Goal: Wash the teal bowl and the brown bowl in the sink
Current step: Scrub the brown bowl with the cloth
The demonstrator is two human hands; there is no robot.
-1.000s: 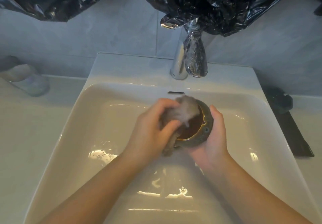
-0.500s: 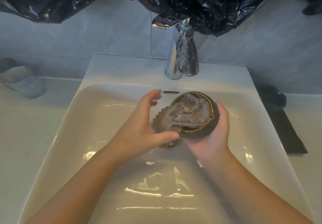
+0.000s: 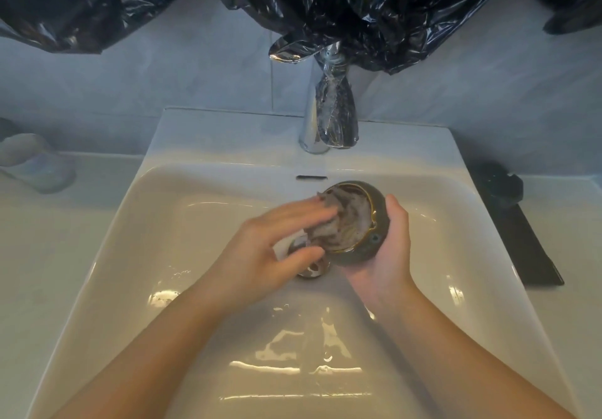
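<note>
A small dark bowl point(image 3: 374, 242) with a gold rim and brown inside is held over the white sink point(image 3: 202, 171), tilted with its mouth toward the left. My right hand point(image 3: 387, 252) cups it from the right and below. A grey cloth point(image 3: 342, 223) fills the bowl's mouth. My left hand point(image 3: 277, 249) is on the cloth's left edge, fingers spread and blurred, thumb under it. A second bowl is not in view.
A chrome tap point(image 3: 314, 125), partly wrapped in black plastic, stands behind the basin. The drain point(image 3: 311, 269) lies under my hands. A clear cup point(image 3: 35, 164) lies on the left counter. A black object point(image 3: 518, 223) rests on the right counter. Black plastic sheeting point(image 3: 358, 5) hangs above.
The bowl has tipped further to the left. My left hand first opened off the cloth, then came back onto it with fingers spread.
</note>
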